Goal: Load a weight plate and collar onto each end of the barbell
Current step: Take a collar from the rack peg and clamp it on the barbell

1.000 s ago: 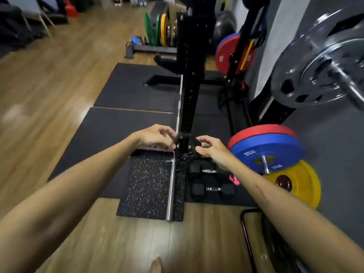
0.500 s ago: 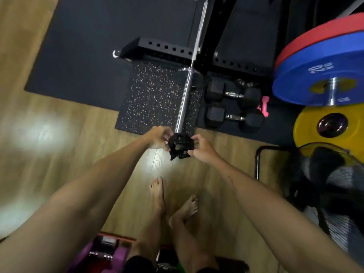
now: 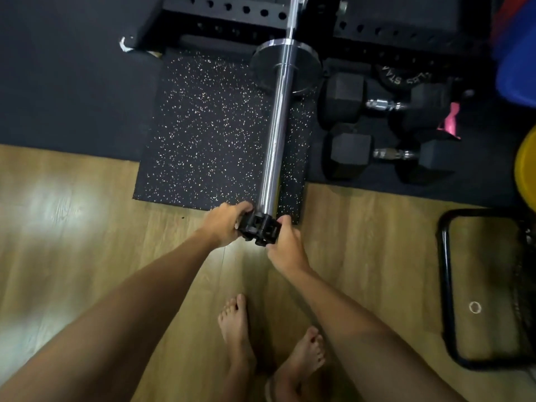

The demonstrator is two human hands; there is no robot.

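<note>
Two bare hands hold a black collar (image 3: pixel 260 230) at the near end of a chrome barbell (image 3: pixel 276 132). The left hand (image 3: pixel 225 224) grips the collar's left side, fingers curled over its top edge. The right hand (image 3: pixel 285 245) closes on the collar's right side, thumb up against it. The collar sits at the very tip of the barbell's sleeve; whether it is already on the sleeve or only against the tip cannot be told.

From the grip, the sleeve runs straight away to a small metal plate (image 3: pixel 285 69) that sits against the sleeve's far shoulder. The length of sleeve between collar and plate is bare. Under the sleeve lies a speckled black mat (image 3: pixel 208 126), its near edge just past the hands.

To the right of the sleeve, two black hex dumbbells (image 3: pixel 385 127) lie side by side on dark flooring, with something pink just beyond them. Further right, at the edge of view, are parts of a blue plate (image 3: pixel 516 56) and a yellow plate (image 3: pixel 528 166). Beyond the mat stands a black rack base (image 3: pixel 232 10) with a row of holes.

Nearer than the grip, two bare feet stand on the wooden floor (image 3: pixel 72 242). A black tube frame (image 3: pixel 446 285) is off to the right.
</note>
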